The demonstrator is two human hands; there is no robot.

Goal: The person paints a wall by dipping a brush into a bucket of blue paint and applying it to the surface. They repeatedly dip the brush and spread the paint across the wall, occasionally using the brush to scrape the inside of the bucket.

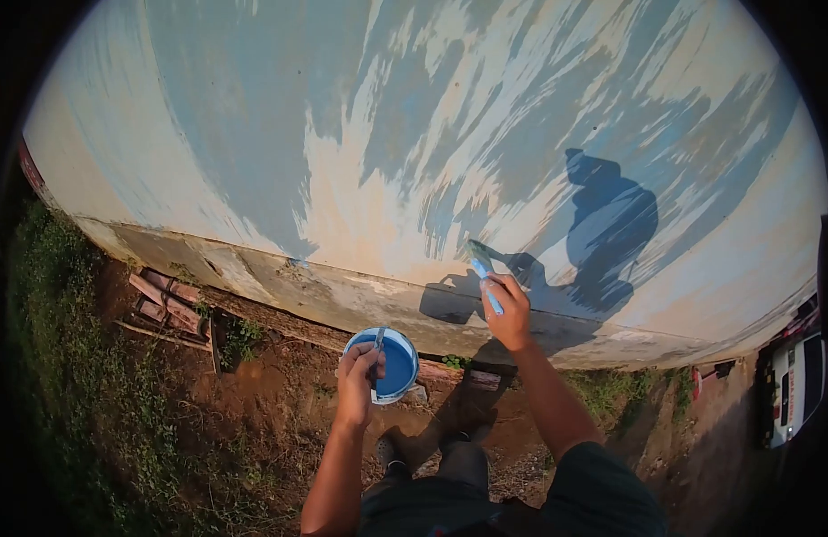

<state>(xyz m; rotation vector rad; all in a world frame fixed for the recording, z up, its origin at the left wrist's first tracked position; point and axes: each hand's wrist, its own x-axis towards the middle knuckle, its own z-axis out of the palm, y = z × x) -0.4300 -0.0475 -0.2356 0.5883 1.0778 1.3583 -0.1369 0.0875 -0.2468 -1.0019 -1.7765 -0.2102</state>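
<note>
Your left hand (pixel 358 374) has its fingers curled tight around the wire handle of the paint bucket (pixel 389 362); the bucket hangs just beyond your knuckles, blue paint inside. Your right hand (pixel 508 309) fingers are wrapped closed on the blue-handled paintbrush (pixel 482 265), bristles above your fingertips, touching the partly painted wall (pixel 342 134). Bricks (pixel 168 300) lie well left of your left fingers.

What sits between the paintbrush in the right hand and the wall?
Nothing visible. The right hand holds the paintbrush with its bristles up at the wall; the paint bucket hangs lower, in the left hand.
</note>
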